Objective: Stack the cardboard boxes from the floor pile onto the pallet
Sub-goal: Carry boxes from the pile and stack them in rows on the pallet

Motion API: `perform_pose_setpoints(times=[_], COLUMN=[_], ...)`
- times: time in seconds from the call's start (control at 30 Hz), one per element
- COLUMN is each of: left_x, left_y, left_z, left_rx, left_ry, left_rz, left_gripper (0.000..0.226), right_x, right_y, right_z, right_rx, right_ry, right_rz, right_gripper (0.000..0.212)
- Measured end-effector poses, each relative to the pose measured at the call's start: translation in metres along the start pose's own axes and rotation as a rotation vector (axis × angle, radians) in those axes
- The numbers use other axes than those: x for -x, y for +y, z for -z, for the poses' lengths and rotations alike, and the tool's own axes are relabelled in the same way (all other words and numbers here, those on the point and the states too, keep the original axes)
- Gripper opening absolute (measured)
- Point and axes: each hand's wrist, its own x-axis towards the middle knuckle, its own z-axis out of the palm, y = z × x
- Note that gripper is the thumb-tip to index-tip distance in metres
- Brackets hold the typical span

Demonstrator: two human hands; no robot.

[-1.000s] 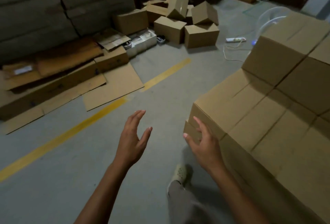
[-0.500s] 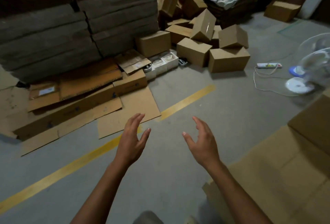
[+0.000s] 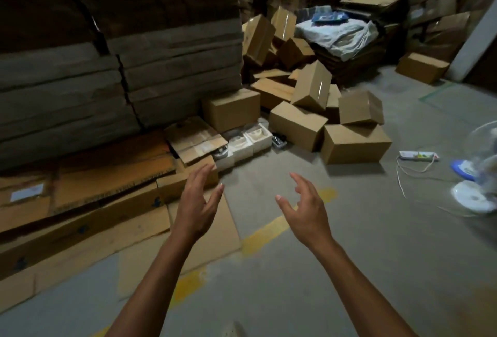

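A loose pile of brown cardboard boxes (image 3: 298, 100) lies on the concrete floor ahead, in the upper middle of the view. Its nearest boxes are a large one (image 3: 355, 144) at the front right and another (image 3: 297, 125) just left of it. One box (image 3: 312, 86) leans tilted on top. My left hand (image 3: 197, 202) and my right hand (image 3: 305, 210) are both held out in front of me, fingers apart, palms facing each other, holding nothing. They hover over the floor, well short of the pile. The pallet stack is out of view.
Flattened cardboard sheets (image 3: 88, 202) cover the floor at left, below a tall stack of flat cardboard (image 3: 121, 81). A yellow floor line (image 3: 271, 231) runs diagonally under my hands. White foam trays (image 3: 244, 143), a power strip (image 3: 418, 156) with cable and a fan (image 3: 481, 175) lie at right.
The view has swung away from the stacked boxes at right and moved closer to the floor pile. Both hands stay open and held out in front.
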Motion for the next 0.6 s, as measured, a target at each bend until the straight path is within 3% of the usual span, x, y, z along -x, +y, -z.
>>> perform_pose_setpoints(times=[0.27,0.6], left_x=[-0.224,-0.477], left_y=[-0.050,-0.132], left_z=[-0.024,-0.142], left_rx=[-0.023,-0.053], left_ry=[-0.014,-0.060], left_rz=[-0.046,0.121], left_gripper=[0.053,0.051], right_x=[-0.223,-0.511], right_y=[-0.018,0.063], right_z=[-0.036,-0.109], right_rx=[0.021,0.064], right_ry=[0.052,-0.061], right_rz=[-0.002,-0.069], right_gripper=[0.065,0.063])
